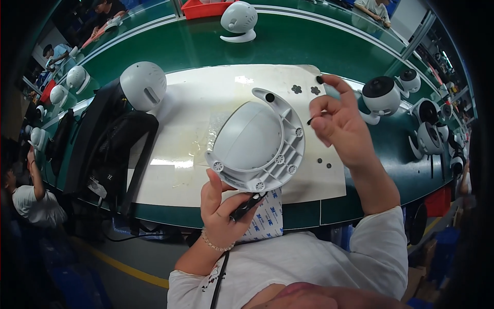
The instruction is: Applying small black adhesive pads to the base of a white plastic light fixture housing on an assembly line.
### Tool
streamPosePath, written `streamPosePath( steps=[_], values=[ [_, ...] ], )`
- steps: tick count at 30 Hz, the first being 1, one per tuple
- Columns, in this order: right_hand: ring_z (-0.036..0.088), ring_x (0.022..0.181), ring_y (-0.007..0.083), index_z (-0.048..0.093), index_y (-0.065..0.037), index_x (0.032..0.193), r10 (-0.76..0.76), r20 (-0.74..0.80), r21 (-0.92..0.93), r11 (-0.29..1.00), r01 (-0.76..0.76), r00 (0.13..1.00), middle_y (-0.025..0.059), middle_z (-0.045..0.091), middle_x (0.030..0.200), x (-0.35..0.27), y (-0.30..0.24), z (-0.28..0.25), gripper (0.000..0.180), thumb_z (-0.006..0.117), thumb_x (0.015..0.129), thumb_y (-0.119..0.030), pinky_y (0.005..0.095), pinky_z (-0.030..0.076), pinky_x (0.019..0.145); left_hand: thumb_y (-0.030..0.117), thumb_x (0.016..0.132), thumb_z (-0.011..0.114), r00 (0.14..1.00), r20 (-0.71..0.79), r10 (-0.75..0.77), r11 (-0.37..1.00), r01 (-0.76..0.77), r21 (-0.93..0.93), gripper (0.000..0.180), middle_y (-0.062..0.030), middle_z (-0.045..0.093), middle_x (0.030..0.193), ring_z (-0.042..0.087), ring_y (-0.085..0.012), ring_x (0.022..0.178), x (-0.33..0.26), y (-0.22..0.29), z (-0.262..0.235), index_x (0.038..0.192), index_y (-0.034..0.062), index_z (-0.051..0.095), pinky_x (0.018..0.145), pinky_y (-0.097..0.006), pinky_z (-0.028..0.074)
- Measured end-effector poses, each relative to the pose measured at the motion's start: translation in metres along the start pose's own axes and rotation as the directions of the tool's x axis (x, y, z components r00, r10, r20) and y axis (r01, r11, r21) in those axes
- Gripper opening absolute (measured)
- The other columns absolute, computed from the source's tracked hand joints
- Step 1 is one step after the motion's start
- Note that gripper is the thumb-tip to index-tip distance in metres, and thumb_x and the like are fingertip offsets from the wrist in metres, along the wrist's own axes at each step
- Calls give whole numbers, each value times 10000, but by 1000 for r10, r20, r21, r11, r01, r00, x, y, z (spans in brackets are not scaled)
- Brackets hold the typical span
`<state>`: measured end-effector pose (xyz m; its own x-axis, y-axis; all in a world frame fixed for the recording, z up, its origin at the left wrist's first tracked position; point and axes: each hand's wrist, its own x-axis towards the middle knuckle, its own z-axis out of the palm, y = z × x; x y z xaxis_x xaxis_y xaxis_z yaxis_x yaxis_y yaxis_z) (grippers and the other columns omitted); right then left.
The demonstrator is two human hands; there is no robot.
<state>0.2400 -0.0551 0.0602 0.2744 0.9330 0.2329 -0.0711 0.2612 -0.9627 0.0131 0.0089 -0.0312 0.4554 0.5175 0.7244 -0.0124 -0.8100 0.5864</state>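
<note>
My left hand (222,219) is closed under a white round-headed device (247,139), propping it up with its ribbed, curved base toward me. A slim black object (246,206), perhaps a tool handle, is also in that hand. Several round recesses line the base; a black round pad (269,97) sits in the one at its far tip. To the right, my right hand (342,123) is raised, apart from the device. One small black pad (319,80) is on its index fingertip. Another black pad (310,121) shows at the tips of the thumb and a curled finger.
On the white work mat (180,129) lie dark flower-shaped pieces (296,89) and two loose black dots (324,162). A white head (143,86) and black cases (98,139) stand left. Finished-looking devices (381,96) crowd the right. Another device (239,21) stands beyond.
</note>
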Motion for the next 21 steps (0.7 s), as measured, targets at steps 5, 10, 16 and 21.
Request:
streamPosePath(
  steps=[5, 10, 16, 21],
  values=[
    [420, 557, 22, 196, -74, 1303, 50, 20, -191, 980, -45, 999, 52, 493, 875, -7, -1, 9, 604, 563, 824, -58, 141, 340, 476, 33, 553, 760, 1000, -9, -24, 999, 24, 49, 236, -201, 245, 1386, 534, -220, 808, -2, 1, 0, 739, 57, 616, 717, -303, 407],
    [457, 569, 23, 205, -53, 1297, -39, -19, -448, 893, 27, 999, 69, 528, 881, -14, 2, 14, 593, 542, 813, 11, 134, 349, 493, 53, 548, 768, 998, -4, -57, 993, 57, 103, 246, -196, 248, 1387, 532, -226, 813, -5, 2, 1, 739, 68, 613, 764, -333, 381],
    [487, 439, 95, 369, -60, 1207, -526, 252, -795, 366, 484, 812, 65, 643, 892, -25, 24, 4, 530, 612, 740, -2, 215, 393, 431, 51, 545, 765, 996, -27, -80, 993, 82, 83, 245, -199, 243, 1388, 540, -214, 797, -5, 1, 3, 737, 77, 614, 796, -342, 360],
    [532, 749, 164, 517, -86, 1054, -452, 219, -779, 454, 434, 865, 101, 515, 1143, -29, 2, 9, 366, 655, 718, -45, 253, 431, 614, 39, 544, 760, 997, -28, -76, 993, 78, 86, 243, -205, 242, 1387, 553, -196, 777, -4, 2, 3, 736, 76, 615, 802, -335, 356]
  ],
)
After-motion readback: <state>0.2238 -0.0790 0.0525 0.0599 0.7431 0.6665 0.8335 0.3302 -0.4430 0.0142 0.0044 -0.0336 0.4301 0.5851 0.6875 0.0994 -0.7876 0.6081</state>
